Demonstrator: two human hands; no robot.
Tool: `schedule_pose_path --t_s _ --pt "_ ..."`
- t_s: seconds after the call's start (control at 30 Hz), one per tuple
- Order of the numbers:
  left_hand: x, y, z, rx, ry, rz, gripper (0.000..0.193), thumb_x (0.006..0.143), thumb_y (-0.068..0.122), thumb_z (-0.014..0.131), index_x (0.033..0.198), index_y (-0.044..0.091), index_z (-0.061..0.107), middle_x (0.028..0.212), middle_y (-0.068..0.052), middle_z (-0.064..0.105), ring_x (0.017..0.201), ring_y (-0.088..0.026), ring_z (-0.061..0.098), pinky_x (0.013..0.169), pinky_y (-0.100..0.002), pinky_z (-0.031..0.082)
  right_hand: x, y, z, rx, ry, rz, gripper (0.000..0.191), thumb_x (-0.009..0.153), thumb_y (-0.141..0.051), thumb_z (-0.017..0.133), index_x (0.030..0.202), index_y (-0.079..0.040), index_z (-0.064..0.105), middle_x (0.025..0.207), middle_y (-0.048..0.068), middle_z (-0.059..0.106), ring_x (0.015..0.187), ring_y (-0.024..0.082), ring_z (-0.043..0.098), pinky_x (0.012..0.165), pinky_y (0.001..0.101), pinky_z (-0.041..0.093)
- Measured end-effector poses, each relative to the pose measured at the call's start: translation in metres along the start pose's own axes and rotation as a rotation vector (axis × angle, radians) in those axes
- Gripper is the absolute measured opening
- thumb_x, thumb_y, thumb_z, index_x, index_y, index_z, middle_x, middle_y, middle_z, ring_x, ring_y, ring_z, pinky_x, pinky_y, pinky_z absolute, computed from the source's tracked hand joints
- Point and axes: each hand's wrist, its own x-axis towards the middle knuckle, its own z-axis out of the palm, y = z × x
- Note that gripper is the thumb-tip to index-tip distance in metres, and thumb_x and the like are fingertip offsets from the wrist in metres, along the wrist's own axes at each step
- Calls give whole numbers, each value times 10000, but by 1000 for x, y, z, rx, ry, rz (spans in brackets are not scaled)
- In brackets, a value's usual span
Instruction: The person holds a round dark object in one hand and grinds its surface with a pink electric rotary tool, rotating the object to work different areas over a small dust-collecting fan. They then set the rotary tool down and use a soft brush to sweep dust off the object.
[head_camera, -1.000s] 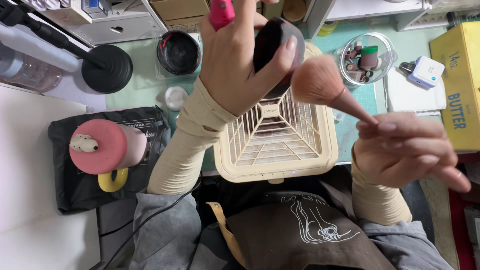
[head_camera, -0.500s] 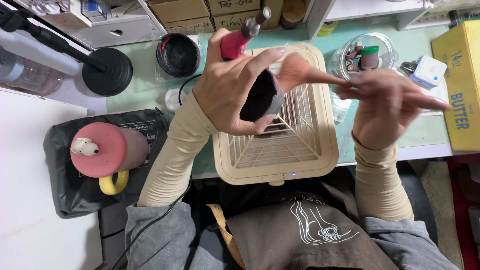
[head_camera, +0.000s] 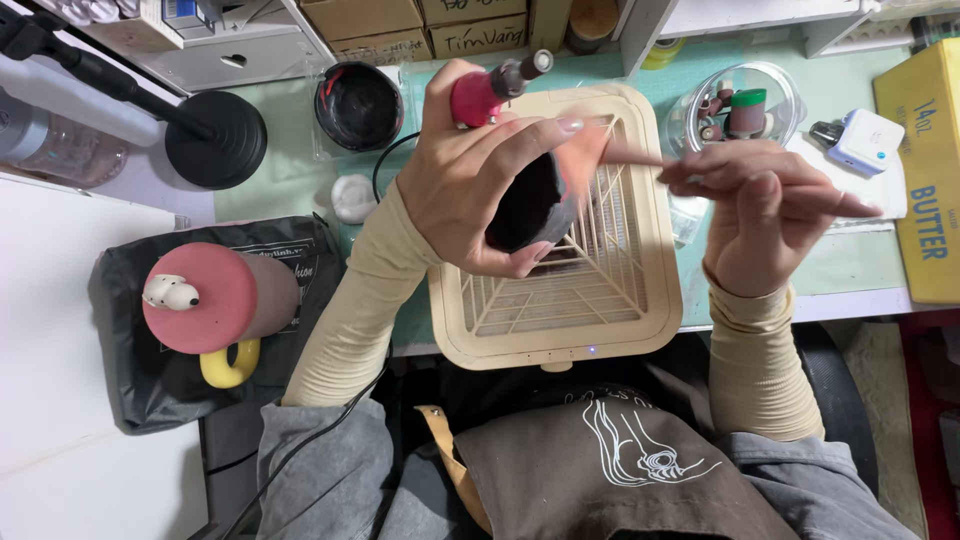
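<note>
While both hands work above the slatted dust tray (head_camera: 560, 300), the scene reads so:

Left hand (head_camera: 480, 190): fingers clamped on a dark round piece (head_camera: 522, 205) and a pink drill (head_camera: 488, 92), over the tray.
Right hand (head_camera: 765, 215): fingers pinched together on a brush (head_camera: 590, 150) touching the piece.
Advice: keep strokes light, debris falling into the tray.
Bench (head_camera: 290, 170): pink mug (head_camera: 215, 300) left, well apart.

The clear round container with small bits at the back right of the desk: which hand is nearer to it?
Right. The right hand, holding a brush, is just in front of the clear container. The left hand, holding a dark object, is farther left, above the beige grille box.
</note>
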Motion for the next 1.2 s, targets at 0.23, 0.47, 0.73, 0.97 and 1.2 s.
schedule_pose_path --t_s 0.23,0.47,0.73,0.97,1.2 --pt "-2 3 5 -56 31 6 767 1018 632 593 1455 30 407 1375 -173 667 1167 -369 647 1160 -634 225 -4 5 -14 5 48 11 182 1223 -149 472 1224 -138 653 1088 159 675 975 276 687 834 473 649" --pt "-3 6 6 71 60 -16 775 998 706 615 1464 108 456 1351 -128 642 1237 -392 589 1182 -633 228 -19 2 -2 212 31 -32 246 1194 -178 486 1369 -283 623 1012 74 711 1019 264 703 864 490 668" --pt "-9 2 13 29 13 -21 772 1007 649 523 1522 84 414 1427 -134 597 1315 -326 609 1146 -640 219 -23 -2 3 172 144 -233 229 1143 -138 457 1309 -125 615 1022 159 693 1028 293 730 739 451 670" --pt "-17 2 15 1 87 -3 783 998 662 500 1515 92 352 1401 -139 602 1272 -327 638 1122 -617 181 -40 -26 7 -75 131 89 234 1210 -87 483 1130 50 656 1040 228 675 966 345 720 802 501 644" --pt "-20 5 12 -3 125 -28 682 1014 628 433 1425 86 487 1329 -190 613 1189 -374 671 1110 -642 250 -16 -38 60 -48 291 -94 105 1048 -66 537 1055 -17 630 964 148 707 929 319 730 678 423 692"
